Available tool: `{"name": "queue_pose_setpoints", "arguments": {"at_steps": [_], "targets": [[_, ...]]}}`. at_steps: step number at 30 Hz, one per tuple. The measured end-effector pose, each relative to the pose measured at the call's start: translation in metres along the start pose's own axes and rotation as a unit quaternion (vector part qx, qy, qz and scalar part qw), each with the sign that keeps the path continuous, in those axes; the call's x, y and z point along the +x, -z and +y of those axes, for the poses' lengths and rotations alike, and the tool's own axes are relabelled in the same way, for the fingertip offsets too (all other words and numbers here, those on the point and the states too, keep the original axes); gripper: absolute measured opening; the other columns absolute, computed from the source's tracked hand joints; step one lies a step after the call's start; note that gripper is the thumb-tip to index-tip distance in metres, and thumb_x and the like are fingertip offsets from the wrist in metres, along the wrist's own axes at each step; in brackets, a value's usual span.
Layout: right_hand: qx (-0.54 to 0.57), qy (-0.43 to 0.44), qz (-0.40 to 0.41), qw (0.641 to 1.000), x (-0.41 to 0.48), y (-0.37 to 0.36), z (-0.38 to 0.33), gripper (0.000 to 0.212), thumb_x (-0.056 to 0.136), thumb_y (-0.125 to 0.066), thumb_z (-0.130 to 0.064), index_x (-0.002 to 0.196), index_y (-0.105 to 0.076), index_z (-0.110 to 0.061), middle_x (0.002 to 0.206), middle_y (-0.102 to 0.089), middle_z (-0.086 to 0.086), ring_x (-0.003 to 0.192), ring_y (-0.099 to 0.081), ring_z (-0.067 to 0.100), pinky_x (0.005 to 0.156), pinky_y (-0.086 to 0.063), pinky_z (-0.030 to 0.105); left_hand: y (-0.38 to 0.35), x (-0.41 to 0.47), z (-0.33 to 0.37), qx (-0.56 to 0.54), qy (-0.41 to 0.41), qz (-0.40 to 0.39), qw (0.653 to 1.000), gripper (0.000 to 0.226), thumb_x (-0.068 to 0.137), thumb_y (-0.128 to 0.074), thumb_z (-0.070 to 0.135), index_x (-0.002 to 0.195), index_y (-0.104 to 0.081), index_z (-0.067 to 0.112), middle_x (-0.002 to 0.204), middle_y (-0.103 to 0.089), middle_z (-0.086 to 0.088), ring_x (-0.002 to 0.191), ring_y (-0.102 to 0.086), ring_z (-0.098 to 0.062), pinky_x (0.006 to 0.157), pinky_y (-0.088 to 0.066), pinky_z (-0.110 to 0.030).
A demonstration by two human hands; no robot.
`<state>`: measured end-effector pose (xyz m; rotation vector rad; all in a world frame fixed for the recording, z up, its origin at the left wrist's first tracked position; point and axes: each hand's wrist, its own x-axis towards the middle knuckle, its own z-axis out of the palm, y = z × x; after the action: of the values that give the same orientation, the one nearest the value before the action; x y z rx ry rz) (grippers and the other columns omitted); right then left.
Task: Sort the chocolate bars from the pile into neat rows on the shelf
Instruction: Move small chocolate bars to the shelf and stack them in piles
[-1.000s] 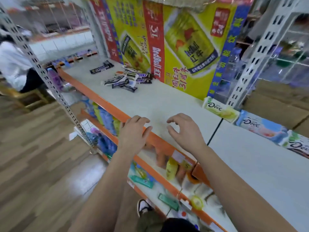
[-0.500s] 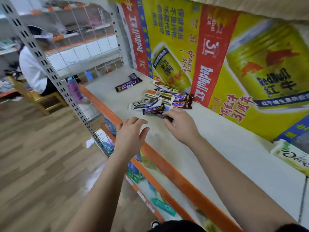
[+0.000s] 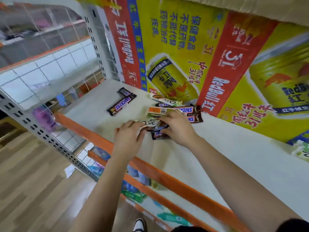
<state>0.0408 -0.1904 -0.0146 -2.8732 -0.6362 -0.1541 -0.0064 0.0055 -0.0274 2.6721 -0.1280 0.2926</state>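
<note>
The person's left grip [image 3: 128, 138] reaches over the orange front rail [image 3: 167, 174] of the shelf [image 3: 234, 156]. Its fingers are curled, and thumb and fingertips pinch the near end of a brown Dove bar [image 3: 149, 123] at the front of the pile. The right grip [image 3: 177, 128] lies on the same heap from the other side. Its fingers are bent and spread across the wrappers, and its thumb rests on a short Snickers bar [image 3: 158, 135] lying just beneath the Dove bar. Motion blur hides whether this grip actually has hold of anything.

Behind the hands the rest of the pile lies loose and crossed on the white shelf board. It holds an orange-and-green bar [image 3: 157, 111], a long Snickers bar [image 3: 184, 109] touching it, and a second Snickers [image 3: 194, 118] against the backing. A pale Dove bar [image 3: 167, 100] lies furthest back. Apart from the heap, to its left, a lone Snickers bar [image 3: 122, 104] lies diagonally, with a small dark bar [image 3: 124, 92] touching its far end. At the frame's right edge, well apart from the pile, part of a green-and-white Dove bar [image 3: 302, 153] shows.

A yellow and red Red Bull banner [image 3: 184, 47] backs the shelf. A perforated grey upright [image 3: 41, 131] stands at the left corner. Blurred packets sit on the lower shelf [image 3: 133, 195] above the wooden floor [image 3: 25, 181].
</note>
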Motion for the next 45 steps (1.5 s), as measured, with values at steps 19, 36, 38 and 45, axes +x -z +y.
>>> {"name": "queue_pose_setpoints", "arguments": {"at_steps": [19, 36, 38, 45], "targets": [[0.167, -0.373, 0.137, 0.902, -0.110, 0.014, 0.008, 0.017, 0.088, -0.060, -0.021, 0.102, -0.054, -0.013, 0.095, -0.063, 0.009, 0.086, -0.055, 0.029, 0.065, -0.034, 0.031, -0.032, 0.041, 0.028, -0.015, -0.241, -0.126, 0.962, 0.043, 0.071, -0.070, 0.047, 0.108, -0.064, 0.025, 0.102, -0.059, 0.002, 0.102, -0.051, -0.023, 0.086, -0.042, -0.038], [0.122, -0.470, 0.210, 0.849, -0.279, 0.040, 0.062, 0.020, 0.089, -0.060, -0.016, 0.108, -0.058, -0.012, 0.104, -0.062, 0.012, 0.091, -0.058, 0.034, 0.069, -0.043, 0.037, -0.076, -0.011, 0.168, -0.143, -0.313, -0.138, 0.929, 0.020, 0.099, -0.038, 0.027, 0.104, -0.052, 0.013, 0.083, -0.069, -0.012, 0.075, -0.064, -0.033, 0.062, -0.048, -0.041], [0.115, -0.478, 0.222, 0.842, -0.309, 0.048, 0.074, 0.019, 0.089, -0.059, -0.017, 0.107, -0.058, -0.012, 0.105, -0.061, 0.011, 0.092, -0.058, 0.033, 0.068, -0.041, 0.036, -0.088, -0.028, 0.197, -0.158, -0.312, -0.159, 0.923, 0.018, 0.098, -0.038, 0.028, 0.103, -0.050, 0.015, 0.083, -0.070, -0.012, 0.075, -0.065, -0.033, 0.066, -0.050, -0.044], [0.058, -0.507, 0.215, 0.833, -0.421, 0.079, 0.142, 0.016, 0.091, -0.057, -0.023, 0.102, -0.059, -0.012, 0.102, -0.062, 0.011, 0.088, -0.057, 0.032, 0.061, -0.032, 0.031, -0.125, -0.098, 0.304, -0.229, -0.270, -0.235, 0.905, 0.006, 0.092, -0.053, 0.022, 0.096, -0.050, 0.020, 0.088, -0.068, -0.010, 0.069, -0.067, -0.027, 0.068, -0.053, -0.045]]}}
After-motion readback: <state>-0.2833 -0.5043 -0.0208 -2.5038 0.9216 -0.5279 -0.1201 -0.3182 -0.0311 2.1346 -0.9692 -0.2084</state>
